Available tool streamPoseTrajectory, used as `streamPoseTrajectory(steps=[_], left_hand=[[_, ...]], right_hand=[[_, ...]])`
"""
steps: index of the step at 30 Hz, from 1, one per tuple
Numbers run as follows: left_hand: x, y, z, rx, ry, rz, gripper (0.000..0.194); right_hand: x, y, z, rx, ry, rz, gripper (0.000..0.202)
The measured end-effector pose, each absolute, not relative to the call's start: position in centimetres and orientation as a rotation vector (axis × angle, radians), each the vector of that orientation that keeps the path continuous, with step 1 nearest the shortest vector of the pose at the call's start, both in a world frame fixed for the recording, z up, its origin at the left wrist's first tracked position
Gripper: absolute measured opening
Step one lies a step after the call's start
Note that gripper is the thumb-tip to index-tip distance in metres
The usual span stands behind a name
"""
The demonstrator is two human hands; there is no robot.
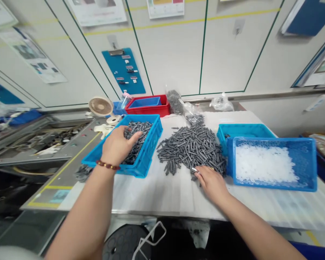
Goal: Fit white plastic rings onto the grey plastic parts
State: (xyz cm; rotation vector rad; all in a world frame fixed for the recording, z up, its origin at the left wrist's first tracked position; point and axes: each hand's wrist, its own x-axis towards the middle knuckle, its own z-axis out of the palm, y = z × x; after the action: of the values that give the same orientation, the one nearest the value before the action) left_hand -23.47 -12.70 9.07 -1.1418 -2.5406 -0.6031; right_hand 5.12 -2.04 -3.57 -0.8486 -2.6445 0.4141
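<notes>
My left hand (117, 143) is over a blue crate (144, 159) of small dark grey parts (138, 139). Its thumb stretches out apart from the fingers, whose tips are partly hidden, and I see nothing held. On the white-covered table lies a big heap of grey, slim, pointed parts (191, 146). My right hand (212, 184) rests at the heap's near edge, thumb and fingers drawn together. What lies in that pinch, if anything, is too small to tell from the parts around it.
Right of the heap, a blue bin (304, 169) of small white rings leans on another blue crate (245, 129). Behind stand a red bin (166, 108), plastic bags of grey parts (174, 101) and a small fan (100, 106). A stool (124, 242) is below the table's front edge.
</notes>
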Motion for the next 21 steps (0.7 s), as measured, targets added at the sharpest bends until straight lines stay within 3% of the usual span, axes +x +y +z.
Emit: streamPoseTrajectory(steps=[4, 9, 12, 16, 21], left_hand=[[-26.5, -12.6, 9.3, -1.204, -2.519, -0.363, 0.061], [-20.5, -12.5, 5.5, -1.564, -2.379, -0.29, 0.031], [-16.0, -11.9, 1.7, -1.75, -2.551, 0.089, 0.026], [-13.9, -11.0, -1.4, -1.746, -2.592, 0.155, 0.017], [-13.9, -10.7, -2.1, -1.787, -2.546, 0.157, 0.02]], right_hand=[[5.3, -2.1, -3.2, -0.89, -2.67, 0.407, 0.024], [5.3, -2.3, -2.9, -0.911, -2.659, 0.453, 0.03], [5.1, -2.4, -2.8, -0.931, -2.636, 0.482, 0.033], [5.0, -2.5, -3.1, -0.966, -2.628, 0.503, 0.03], [5.2, -2.2, -3.7, -0.886, -2.616, 0.497, 0.029]])
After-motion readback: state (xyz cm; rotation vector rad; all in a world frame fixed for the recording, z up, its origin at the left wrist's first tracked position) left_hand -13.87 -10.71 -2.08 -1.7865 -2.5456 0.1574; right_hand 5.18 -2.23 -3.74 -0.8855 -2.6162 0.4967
